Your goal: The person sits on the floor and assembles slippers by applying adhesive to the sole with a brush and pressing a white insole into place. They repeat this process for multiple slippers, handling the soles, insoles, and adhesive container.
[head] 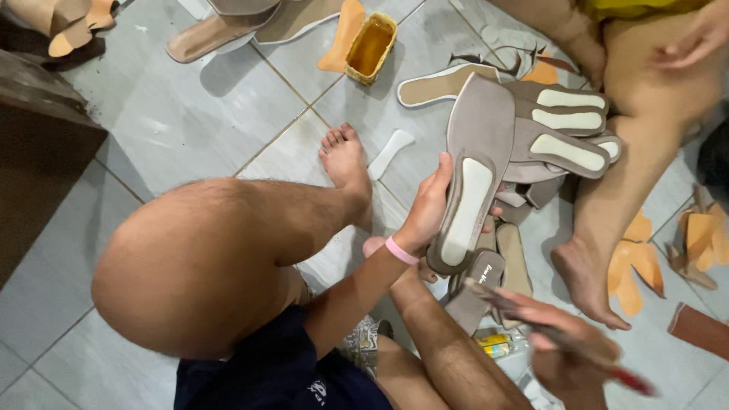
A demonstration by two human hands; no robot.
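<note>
Glue could be smearing past the white pad: the left hand (430, 206) is gripping a taupe sandal sole (472, 171) upright above the stacked soles (563, 125), while the blurred right hand (566, 357) is seemingly pinching a brush (547, 334) just below it.

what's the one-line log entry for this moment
left hand: holds grey insole upright | right hand: grips brush below it | glue tub: on floor, apart
</note>
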